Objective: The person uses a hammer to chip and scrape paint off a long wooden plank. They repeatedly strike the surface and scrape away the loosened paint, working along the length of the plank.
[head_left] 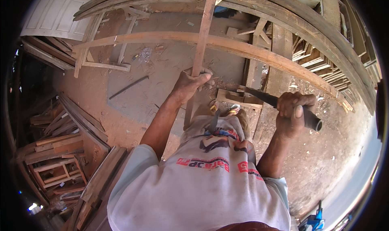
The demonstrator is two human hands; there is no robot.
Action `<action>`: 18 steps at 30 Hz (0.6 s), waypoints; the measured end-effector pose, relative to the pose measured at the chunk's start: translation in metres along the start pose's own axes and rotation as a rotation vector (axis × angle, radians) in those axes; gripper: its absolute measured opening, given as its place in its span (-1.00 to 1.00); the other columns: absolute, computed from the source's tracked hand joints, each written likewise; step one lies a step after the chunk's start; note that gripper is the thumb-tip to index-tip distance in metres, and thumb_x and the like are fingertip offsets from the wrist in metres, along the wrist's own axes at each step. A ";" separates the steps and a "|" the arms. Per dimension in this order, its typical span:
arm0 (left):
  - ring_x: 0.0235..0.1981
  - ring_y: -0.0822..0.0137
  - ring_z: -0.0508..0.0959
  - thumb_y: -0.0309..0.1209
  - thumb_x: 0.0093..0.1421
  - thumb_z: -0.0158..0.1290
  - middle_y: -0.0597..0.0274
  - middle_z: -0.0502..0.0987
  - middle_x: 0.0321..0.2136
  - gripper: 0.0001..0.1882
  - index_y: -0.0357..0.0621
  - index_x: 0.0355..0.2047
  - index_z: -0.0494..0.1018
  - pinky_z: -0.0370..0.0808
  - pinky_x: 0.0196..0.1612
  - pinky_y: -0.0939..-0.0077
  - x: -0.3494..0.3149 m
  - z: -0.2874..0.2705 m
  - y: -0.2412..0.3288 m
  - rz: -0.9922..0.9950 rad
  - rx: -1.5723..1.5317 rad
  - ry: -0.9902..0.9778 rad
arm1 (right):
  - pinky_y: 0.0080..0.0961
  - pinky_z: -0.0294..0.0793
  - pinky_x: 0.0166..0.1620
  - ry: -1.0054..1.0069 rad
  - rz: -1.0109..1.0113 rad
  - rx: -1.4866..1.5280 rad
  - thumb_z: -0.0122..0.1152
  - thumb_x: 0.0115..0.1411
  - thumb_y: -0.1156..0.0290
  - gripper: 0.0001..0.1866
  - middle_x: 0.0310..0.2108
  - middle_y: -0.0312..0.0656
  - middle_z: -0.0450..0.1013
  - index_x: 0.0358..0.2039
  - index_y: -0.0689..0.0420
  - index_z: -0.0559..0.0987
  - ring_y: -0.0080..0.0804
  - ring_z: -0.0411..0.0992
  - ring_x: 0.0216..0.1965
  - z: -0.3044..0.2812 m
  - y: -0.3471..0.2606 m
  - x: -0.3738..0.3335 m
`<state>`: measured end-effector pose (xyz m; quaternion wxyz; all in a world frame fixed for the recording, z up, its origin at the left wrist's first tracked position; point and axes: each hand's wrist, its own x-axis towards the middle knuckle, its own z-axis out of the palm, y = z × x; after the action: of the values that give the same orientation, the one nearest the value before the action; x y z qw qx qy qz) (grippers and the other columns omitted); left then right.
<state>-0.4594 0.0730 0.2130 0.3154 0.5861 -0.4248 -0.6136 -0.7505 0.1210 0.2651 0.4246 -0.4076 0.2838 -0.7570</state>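
Observation:
My left hand [192, 84] is closed around a long, narrow wooden strip [201, 40]. The strip stands steeply, with its upper end out of view at the top and its lower part running down beside my legs. In my right hand [295, 109] is a dark, tapered hand tool [265, 96]. Its slim end points left toward the strip without touching it, and its round, hollow-looking end sticks out below my fist. I cannot make out its exact kind. Under the slim end, near my feet, lies a notched wooden block [239, 98].
A long curving beam [162, 37] crosses ahead of me, with thicker planks [283, 7] beyond it. Stacked boards [320, 64] stand at the right. Wooden frames and scrap [60, 170] fill the left. A thin dark bar [129, 88] lies on the floor.

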 end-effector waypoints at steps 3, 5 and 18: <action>-0.38 0.44 0.67 -0.25 0.22 0.23 0.14 0.68 -0.40 -0.67 -0.23 -0.12 0.57 0.46 -0.39 0.60 0.002 -0.004 -0.003 -0.030 -0.022 0.037 | -0.52 0.22 -0.58 0.017 0.003 0.003 0.32 0.24 0.28 -0.69 -0.67 -0.37 0.22 -0.29 0.12 0.35 -0.60 0.15 -0.71 -0.019 -0.027 0.004; -0.37 0.41 0.67 -0.23 0.21 0.23 0.13 0.68 -0.38 -0.65 -0.23 -0.11 0.57 0.47 -0.37 0.57 0.006 -0.011 -0.009 -0.033 -0.025 0.032 | -0.54 0.19 -0.59 0.018 0.012 0.033 0.30 0.26 0.28 -0.73 -0.69 -0.39 0.20 -0.30 0.11 0.38 -0.60 0.13 -0.72 -0.033 -0.039 0.006; -0.29 0.34 0.65 -0.28 0.16 0.28 0.19 0.65 -0.27 -0.64 -0.23 -0.10 0.58 0.58 -0.20 0.43 0.030 -0.055 -0.023 0.010 0.136 0.356 | -0.54 0.22 -0.55 0.184 -0.072 -0.158 0.32 0.25 0.20 -0.67 -0.67 -0.36 0.22 -0.31 0.11 0.36 -0.60 0.16 -0.70 -0.078 -0.060 -0.013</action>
<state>-0.4057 0.0480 0.1813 0.3484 0.7033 -0.4058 -0.4683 -0.8379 0.1679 0.2670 0.3359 -0.3785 0.3655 -0.7812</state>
